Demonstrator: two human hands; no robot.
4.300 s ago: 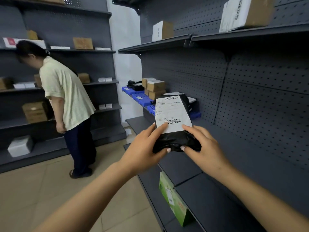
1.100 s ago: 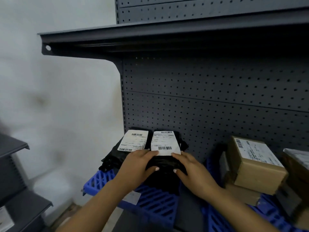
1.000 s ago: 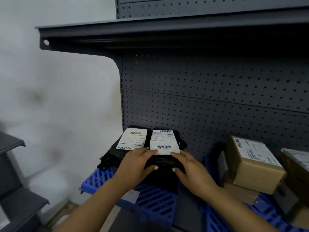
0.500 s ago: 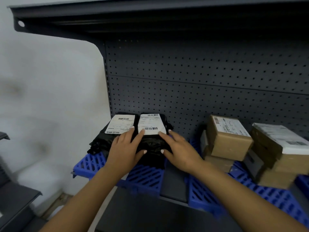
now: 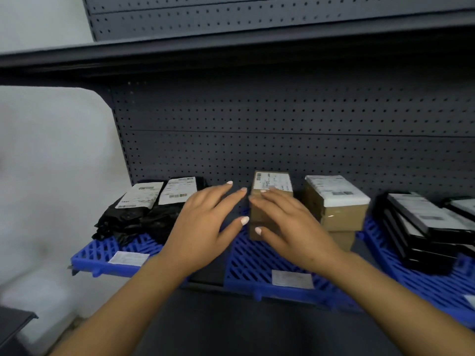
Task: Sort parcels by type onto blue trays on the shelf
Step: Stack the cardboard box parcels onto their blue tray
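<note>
Grey pegboard shelf (image 5: 257,140), 3 blue trays (image 5: 257,263); both hands (image 5: 205,227) spread, empty, fronting cardboard boxes (image 5: 336,204).

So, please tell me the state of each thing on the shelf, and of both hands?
Black bags: two, side by side on left tray.
Boxes: stacked on middle tray.
Black flat parcels: stacked on right tray.
Left hand: open, empty.
Right hand: open, over the left box stack; contact unclear.
</note>
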